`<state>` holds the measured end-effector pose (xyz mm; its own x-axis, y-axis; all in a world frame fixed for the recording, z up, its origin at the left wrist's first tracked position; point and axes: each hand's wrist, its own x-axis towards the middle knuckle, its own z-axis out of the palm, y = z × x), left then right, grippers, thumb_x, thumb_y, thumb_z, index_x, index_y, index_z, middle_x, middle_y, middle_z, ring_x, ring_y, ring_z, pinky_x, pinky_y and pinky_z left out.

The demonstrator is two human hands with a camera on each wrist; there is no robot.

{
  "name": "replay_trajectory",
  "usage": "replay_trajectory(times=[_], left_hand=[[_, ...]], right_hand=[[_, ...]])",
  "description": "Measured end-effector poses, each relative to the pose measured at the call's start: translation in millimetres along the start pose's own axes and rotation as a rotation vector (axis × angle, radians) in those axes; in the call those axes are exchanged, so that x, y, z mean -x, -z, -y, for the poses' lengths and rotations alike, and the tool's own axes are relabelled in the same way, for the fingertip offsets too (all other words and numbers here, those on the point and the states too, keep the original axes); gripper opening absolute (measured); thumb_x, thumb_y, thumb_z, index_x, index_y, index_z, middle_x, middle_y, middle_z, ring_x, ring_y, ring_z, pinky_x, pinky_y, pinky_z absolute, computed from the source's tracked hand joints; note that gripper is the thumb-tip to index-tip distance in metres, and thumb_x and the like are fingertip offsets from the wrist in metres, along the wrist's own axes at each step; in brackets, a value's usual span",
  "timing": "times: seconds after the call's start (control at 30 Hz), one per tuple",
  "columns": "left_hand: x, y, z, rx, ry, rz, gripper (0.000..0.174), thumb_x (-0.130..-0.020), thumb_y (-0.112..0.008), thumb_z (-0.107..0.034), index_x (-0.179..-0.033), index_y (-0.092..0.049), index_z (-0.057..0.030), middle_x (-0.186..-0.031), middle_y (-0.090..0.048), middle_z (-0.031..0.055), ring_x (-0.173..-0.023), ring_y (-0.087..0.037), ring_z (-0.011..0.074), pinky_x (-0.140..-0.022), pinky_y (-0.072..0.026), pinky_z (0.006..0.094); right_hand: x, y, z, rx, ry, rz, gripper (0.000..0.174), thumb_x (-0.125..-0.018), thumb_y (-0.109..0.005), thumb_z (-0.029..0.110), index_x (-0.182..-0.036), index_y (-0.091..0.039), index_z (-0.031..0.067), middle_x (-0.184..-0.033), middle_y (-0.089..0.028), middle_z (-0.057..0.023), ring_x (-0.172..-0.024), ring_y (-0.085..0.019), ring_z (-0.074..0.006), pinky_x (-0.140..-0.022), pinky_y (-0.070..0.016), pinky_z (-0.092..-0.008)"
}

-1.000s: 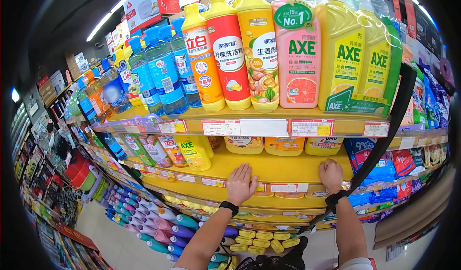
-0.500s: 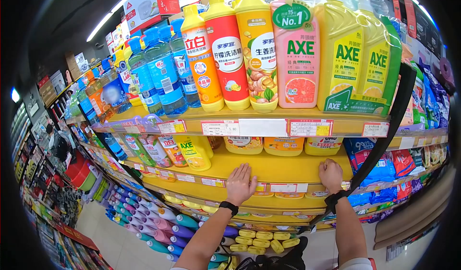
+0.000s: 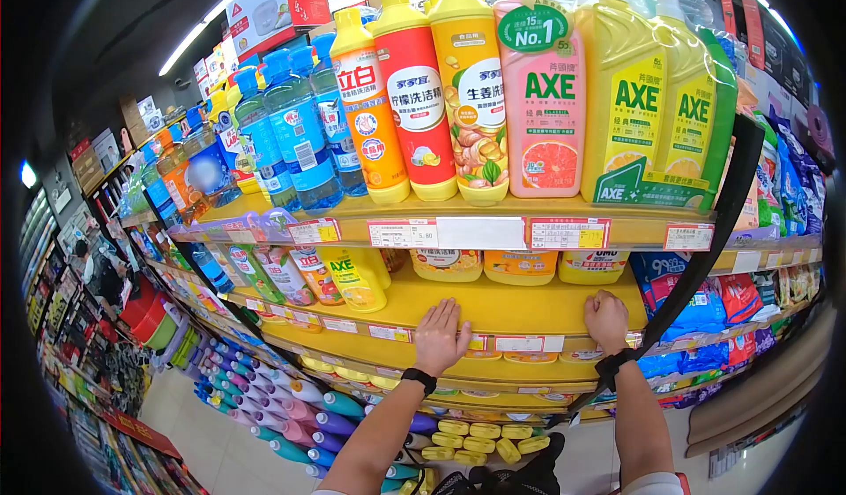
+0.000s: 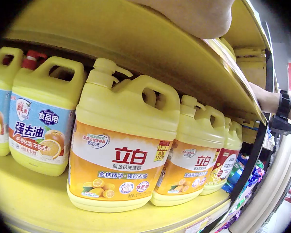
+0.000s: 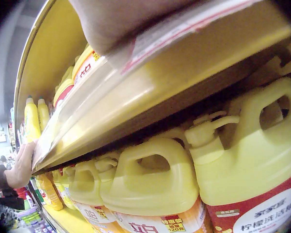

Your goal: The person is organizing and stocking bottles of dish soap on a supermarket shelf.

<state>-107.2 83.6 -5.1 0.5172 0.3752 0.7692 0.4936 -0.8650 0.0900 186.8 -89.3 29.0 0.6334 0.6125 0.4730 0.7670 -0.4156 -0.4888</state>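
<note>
In the head view my left hand (image 3: 441,336) rests flat on a yellow shelf (image 3: 529,306), fingers straight and pointing inward. Further right, my right hand (image 3: 607,323) lies on the same shelf near its front edge, its fingers curled with nothing in them. Behind the hands stand yellow detergent jugs (image 3: 520,269), partly hidden by the shelf above. A yellow AXE bottle (image 3: 350,285) is left of the left hand. The left wrist view shows a pump-top jug (image 4: 121,160) on the shelf below. Similar jugs (image 5: 155,179) sit beneath the right hand in the right wrist view.
The shelf above carries tall dish-soap bottles, including a red-labelled one (image 3: 421,99) and a pink AXE one (image 3: 545,99). A black post (image 3: 705,275) runs beside the right hand. Several bottles (image 3: 291,411) and yellow packs (image 3: 480,442) stand low, near the floor.
Both hands stay where they were on the shelf. The head view tilts very slightly, and a person far off in the left aisle has shifted a little.
</note>
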Motion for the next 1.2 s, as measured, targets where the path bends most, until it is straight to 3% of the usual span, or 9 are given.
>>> replay_trajectory(times=[0.37, 0.47, 0.67, 0.77, 0.9, 0.93, 1.03, 1.13, 1.2], left_hand=[[-2, 3, -1, 0.009, -0.014, -0.005, 0.039, -0.09, -0.061, -0.026, -0.107, -0.068, 0.0079, -0.115, -0.069, 0.024, -0.109, -0.066, 0.0358, -0.098, -0.0494, 0.0457], [-4, 5, -2, 0.079, 0.048, 0.054, 0.04, -0.089, -0.062, -0.025, -0.109, -0.066, 0.0088, -0.119, -0.066, 0.0261, -0.114, -0.063, 0.037, -0.102, -0.0455, 0.0482], [-54, 33, -9, -0.049, 0.001, 0.025, 0.051, -0.089, -0.064, -0.027, -0.124, -0.055, 0.0079, -0.131, -0.054, 0.0262, -0.129, -0.047, 0.0395, -0.113, -0.0296, 0.054], [-91, 40, -7, -0.141, -0.087, -0.09, 0.053, -0.089, -0.065, -0.028, -0.127, -0.053, 0.0066, -0.127, -0.053, 0.0257, -0.125, -0.046, 0.0402, -0.111, -0.031, 0.0548], [-124, 40, -1, -0.153, -0.094, -0.044, 0.049, -0.085, -0.069, -0.026, -0.121, -0.057, 0.0057, -0.114, -0.059, 0.0263, -0.111, -0.054, 0.0444, -0.101, -0.0392, 0.0558], [-132, 40, -2, -0.147, -0.118, -0.111, 0.041, -0.084, -0.07, -0.024, -0.115, -0.062, 0.0009, -0.107, -0.063, 0.0235, -0.103, -0.059, 0.0435, -0.092, -0.0452, 0.0548], [-148, 41, -1, -0.092, -0.075, 0.087, 0.034, -0.084, -0.07, -0.024, -0.111, -0.066, -0.0038, -0.105, -0.066, 0.0202, -0.097, -0.062, 0.0403, -0.085, -0.0483, 0.0527], [-158, 29, 5, -0.104, -0.124, -0.013, 0.027, -0.085, -0.067, -0.022, -0.105, -0.068, -0.0053, -0.101, -0.068, 0.0182, -0.094, -0.063, 0.0386, -0.084, -0.0491, 0.0512], [-165, 27, 6, -0.121, -0.112, 0.045, 0.025, -0.086, -0.065, -0.023, -0.104, -0.068, -0.0063, -0.1, -0.068, 0.0174, -0.093, -0.064, 0.0383, -0.083, -0.0495, 0.0509]], right_hand=[[0, 0, 0, 0.015, 0.008, 0.003, 0.026, -0.087, -0.063, 0.019, -0.068, -0.057, 0.0017, -0.072, -0.064, -0.0207, -0.072, -0.063, -0.0427, -0.071, -0.0497, -0.0516], [0, 1, -2, 0.021, 0.014, 0.011, 0.025, -0.087, -0.062, 0.019, -0.069, -0.059, 0.0019, -0.074, -0.065, -0.0208, -0.073, -0.064, -0.0424, -0.071, -0.0504, -0.0512], [0, -2, -2, 0.011, 0.016, 0.002, 0.025, -0.088, -0.061, 0.02, -0.071, -0.061, 0.0019, -0.075, -0.066, -0.0206, -0.072, -0.064, -0.0422, -0.072, -0.0509, -0.0516], [-1, -2, -4, 0.011, 0.016, 0.01, 0.025, -0.088, -0.062, 0.02, -0.071, -0.061, 0.0018, -0.076, -0.067, -0.0209, -0.073, -0.065, -0.0419, -0.073, -0.051, -0.0515], [-1, -1, -6, -0.007, 0.027, 0.017, 0.024, -0.088, -0.062, 0.021, -0.073, -0.062, 0.0018, -0.078, -0.067, -0.0214, -0.075, -0.065, -0.0413, -0.074, -0.0514, -0.0509], [0, -2, -6, -0.005, 0.028, 0.016, 0.024, -0.088, -0.062, 0.021, -0.074, -0.063, 0.0017, -0.078, -0.067, -0.0214, -0.075, -0.065, -0.0411, -0.074, -0.0515, -0.0509], [0, -2, -7, 0.008, 0.014, 0.026, 0.024, -0.088, -0.061, 0.021, -0.075, -0.063, 0.0011, -0.08, -0.068, -0.0213, -0.076, -0.066, -0.0406, -0.074, -0.0516, -0.0507], [-2, -1, -6, 0.006, -0.009, 0.049, 0.024, -0.088, -0.061, 0.021, -0.076, -0.064, 0.0005, -0.082, -0.068, -0.0213, -0.078, -0.066, -0.0402, -0.076, -0.0518, -0.0505], [-2, -2, -7, 0.006, -0.007, 0.058, 0.024, -0.088, -0.061, 0.021, -0.076, -0.064, 0.0002, -0.083, -0.069, -0.0212, -0.079, -0.066, -0.0401, -0.077, -0.0518, -0.0503]])
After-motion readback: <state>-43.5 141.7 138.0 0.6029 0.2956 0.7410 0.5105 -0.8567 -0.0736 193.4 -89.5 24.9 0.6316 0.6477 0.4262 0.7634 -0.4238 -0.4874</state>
